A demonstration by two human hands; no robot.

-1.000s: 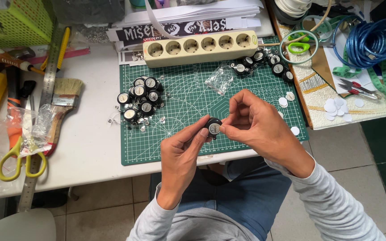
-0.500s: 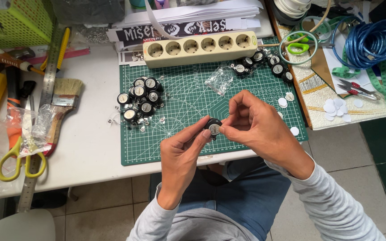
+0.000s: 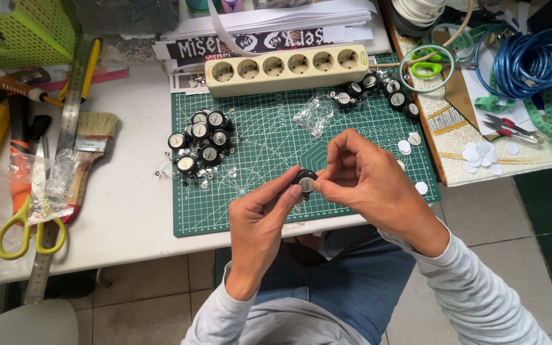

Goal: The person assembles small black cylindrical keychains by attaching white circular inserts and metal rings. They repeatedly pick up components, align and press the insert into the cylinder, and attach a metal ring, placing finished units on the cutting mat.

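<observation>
Both hands meet over the near edge of the green cutting mat (image 3: 276, 211). The left hand (image 3: 260, 227) pinches a small round black part with a pale metal face (image 3: 305, 181) between thumb and forefinger. The right hand (image 3: 368, 182) closes its fingertips (image 3: 324, 187) against the same part from the other side, so most of its body is covered and only the round face and a bit of black rim show. What the right fingertips press onto it cannot be made out.

On the mat to the left sits a cluster of similar black parts (image 3: 198, 139), with tiny metal bits scattered round them, too small to identify. A second group of black parts (image 3: 378, 92) lies near the far right corner of the mat, just beside a cream power strip (image 3: 285, 69) with 6 sockets. A crumpled clear plastic bag (image 3: 314, 115) lies between the 2 groups. Small white discs (image 3: 410, 144) dot the right edge of the mat.

On the white table (image 3: 122, 211) lie yellow-handled scissors (image 3: 30, 227), a paintbrush (image 3: 91, 144) and a steel ruler (image 3: 65, 128), partly under clear plastic. A blue coiled cable (image 3: 531, 61) is cut off by the picture edge at far right.
</observation>
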